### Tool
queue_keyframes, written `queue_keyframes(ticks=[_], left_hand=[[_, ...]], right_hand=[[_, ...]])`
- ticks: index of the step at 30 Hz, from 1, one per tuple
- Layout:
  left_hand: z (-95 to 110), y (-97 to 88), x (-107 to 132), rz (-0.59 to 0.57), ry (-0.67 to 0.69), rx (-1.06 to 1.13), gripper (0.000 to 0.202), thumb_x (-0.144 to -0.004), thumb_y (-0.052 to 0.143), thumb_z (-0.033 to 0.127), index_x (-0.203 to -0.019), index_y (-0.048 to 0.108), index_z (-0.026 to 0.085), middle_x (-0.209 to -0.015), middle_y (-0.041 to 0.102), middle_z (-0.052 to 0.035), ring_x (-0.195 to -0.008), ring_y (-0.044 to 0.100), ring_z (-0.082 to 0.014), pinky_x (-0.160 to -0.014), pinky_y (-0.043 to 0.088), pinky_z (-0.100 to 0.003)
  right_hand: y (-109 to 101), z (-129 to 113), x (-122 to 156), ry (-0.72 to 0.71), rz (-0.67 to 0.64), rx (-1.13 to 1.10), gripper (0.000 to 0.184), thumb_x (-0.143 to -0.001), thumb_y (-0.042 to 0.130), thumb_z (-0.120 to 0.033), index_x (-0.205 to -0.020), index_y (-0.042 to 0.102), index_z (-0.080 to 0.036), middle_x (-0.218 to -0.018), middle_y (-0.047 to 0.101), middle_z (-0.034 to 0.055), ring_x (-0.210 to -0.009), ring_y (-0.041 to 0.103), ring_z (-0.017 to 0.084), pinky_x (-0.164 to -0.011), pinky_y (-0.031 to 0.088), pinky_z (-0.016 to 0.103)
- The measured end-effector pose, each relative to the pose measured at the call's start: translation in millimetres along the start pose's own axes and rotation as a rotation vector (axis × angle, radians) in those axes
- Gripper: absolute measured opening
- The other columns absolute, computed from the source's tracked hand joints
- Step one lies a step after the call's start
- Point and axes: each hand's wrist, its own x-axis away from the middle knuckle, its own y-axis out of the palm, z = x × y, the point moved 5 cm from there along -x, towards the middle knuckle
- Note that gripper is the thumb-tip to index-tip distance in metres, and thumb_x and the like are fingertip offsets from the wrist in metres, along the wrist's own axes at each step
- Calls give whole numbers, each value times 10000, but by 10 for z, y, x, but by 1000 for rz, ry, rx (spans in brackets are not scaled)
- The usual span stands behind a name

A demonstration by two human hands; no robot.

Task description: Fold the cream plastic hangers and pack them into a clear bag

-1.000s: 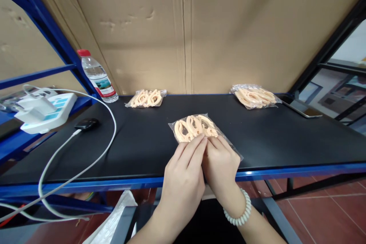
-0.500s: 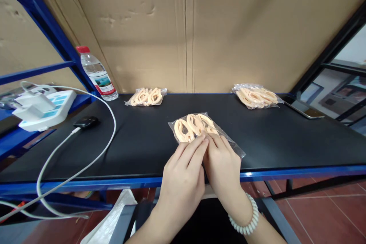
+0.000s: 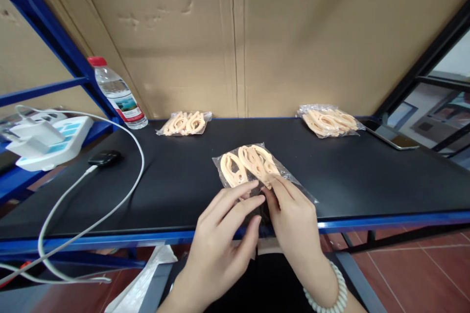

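In front of me on the black table lies a clear plastic bag (image 3: 226, 152) with several pale beige, oval loop-shaped pieces (image 3: 253, 160) in it. My right hand (image 3: 295, 215), a bead bracelet at its wrist, pinches the near side of this bag around the lower end of a beige piece. Exactly what lies between those fingertips is partly hidden. Just left of it, my left hand (image 3: 223, 234) is open, thumb and fingers apart, its fingertips close to the near edge of the bag.
Similar bags of beige pieces lie at the back left (image 3: 185, 123) and back right (image 3: 328, 121). A water bottle (image 3: 119, 95) stands at the left, near a white cable (image 3: 141, 166), a black device (image 3: 105, 158) and a power strip (image 3: 62, 144). A phone-like slab (image 3: 394, 139) rests far right.
My left hand has opened and drawn slightly left, away from the right hand; before, both hands met at the bag's near edge. The right hand stays at the bag. The view has shifted slightly.
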Motion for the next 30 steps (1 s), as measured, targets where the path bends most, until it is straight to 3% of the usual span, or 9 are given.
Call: queue_keyframes(ticks=[3,7,12,14,16,18,20,24,30], left_hand=[[-137,-179,-59,9,13,-31,358,-881,529,66,-1191,601,229,-1273,604,-70,-1154,571,-207,-984,473,-339],[-401,-330,-208,-237,53,-213,489,-890,484,80,-1356,489,226,-1368,548,-83,-1274,485,-248,-1068,414,-409],[-453,-342,-216,-427,192,-314,594,-846,524,109,-1416,405,228,-1440,477,-92,-1349,402,-276,-1098,382,-452],[-419,-290,-141,-419,216,-279,558,-819,611,169,-1351,445,199,-1374,509,-124,-1299,440,-288,-1051,424,-447],[-404,-250,-72,-339,228,-250,421,-816,671,218,-1199,503,170,-1202,580,-131,-1168,515,-279,-956,476,-430],[-412,-227,-34,-260,237,-240,294,-828,696,254,-1044,516,168,-1033,605,-99,-1004,557,-245,-841,499,-393],[-426,-200,-30,-268,250,-219,259,-832,708,290,-971,522,176,-958,604,-69,-914,555,-217,-781,489,-363],[-395,-192,-78,-296,306,-221,162,-858,680,237,-947,559,175,-934,626,-54,-873,556,-196,-770,472,-347],[-269,-141,-80,-182,491,-367,74,-870,619,106,-932,621,146,-908,690,-67,-849,614,-200,-750,491,-338]], right_hand=[[-266,-27,102,-48,91,-65,180,-928,532,-154,-1055,659,-162,-997,727,100,-881,684,233,-808,543,376],[-550,-9,208,-100,133,-159,111,-859,620,-107,-911,649,-201,-887,711,63,-812,631,221,-756,518,384],[-657,402,66,-134,77,-124,283,-893,516,-69,-1122,614,-205,-975,687,71,-914,595,235,-816,495,403],[-625,654,-76,-175,1,-44,333,-917,514,-124,-1233,566,-214,-1061,668,84,-967,579,247,-858,489,421],[-517,853,-212,-278,-175,-57,376,-927,533,-164,-1298,519,-220,-1159,637,97,-1071,553,258,-926,478,437],[-395,972,-313,-398,-338,-95,387,-925,562,-205,-1308,508,-225,-1229,603,105,-1136,534,262,-956,477,441],[-308,1019,-391,-507,-399,-99,390,-924,577,-233,-1309,509,-224,-1246,597,113,-1143,538,267,-957,477,457],[-223,982,-484,-705,-369,-94,369,-902,627,-267,-1255,544,-196,-1191,630,122,-1112,553,269,-926,487,455],[-237,886,-502,-913,-245,-161,150,-909,612,-196,-1058,607,-177,-990,679,88,-912,602,205,-789,532,366]])
